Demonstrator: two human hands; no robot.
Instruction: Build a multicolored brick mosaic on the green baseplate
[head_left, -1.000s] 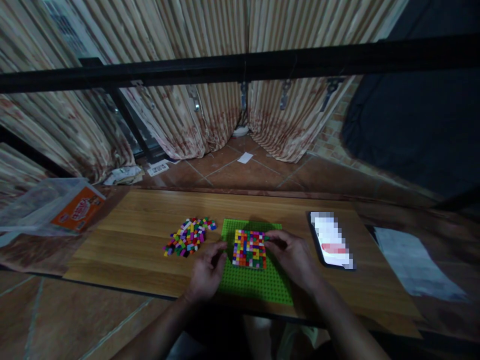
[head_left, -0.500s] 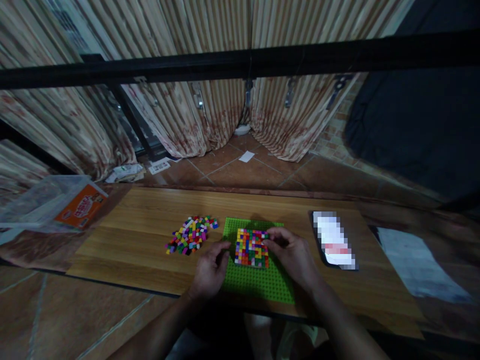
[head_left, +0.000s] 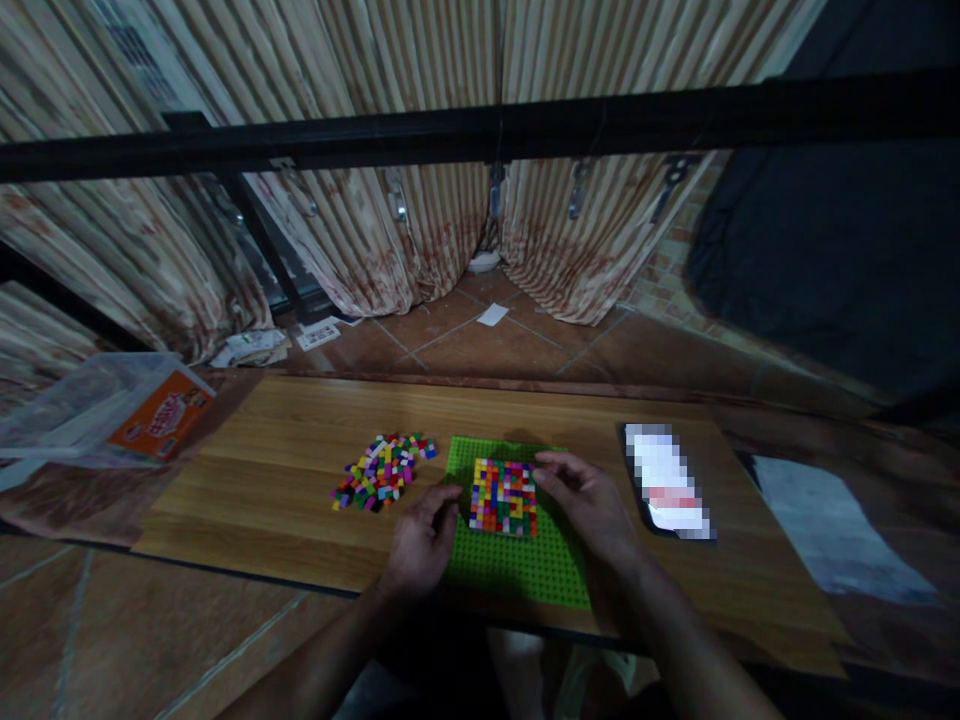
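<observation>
A person's left hand (head_left: 420, 540) rests loosely curled on the green baseplate (head_left: 510, 565), while the right hand (head_left: 589, 505) pinches at the coloured brick mosaic's (head_left: 502, 495) edge; loose bricks (head_left: 382, 470) lie beyond the left fingers.

Both my forearms reach forward from the bottom edge, converging slightly. My left hand (head_left: 421, 540) rests palm down, fingers loosely curled, thumb pointing inward. My right hand (head_left: 589, 505) sits a little further forward, fingers bent, fingertips (head_left: 541, 470) drawn together and angled left.

Dim, soft, edge-warped view
</observation>
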